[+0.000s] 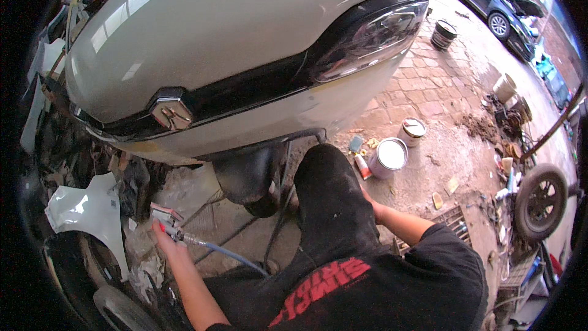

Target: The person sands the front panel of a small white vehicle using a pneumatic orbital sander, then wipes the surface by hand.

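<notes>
My left hand [163,238] is wrapped round a small silver air sander [166,216] with a flat, rectangular, reddish-edged pad. A blue air hose [229,254] runs from the tool back toward my lap. The sander is below the front of a light-coloured car [226,43], apart from its bumper [294,116]. My right hand [371,201] rests against the side of my raised knee in dark trousers. The leg hides its fingers, so whether it holds anything does not show.
Right of my knee stand an open paint tin [390,154], a smaller tin [412,130] and a red-and-white tube [362,167]. A white body panel [92,209] leans among scrap at left. Far right are a loose wheel [541,202] and a black bucket [444,34].
</notes>
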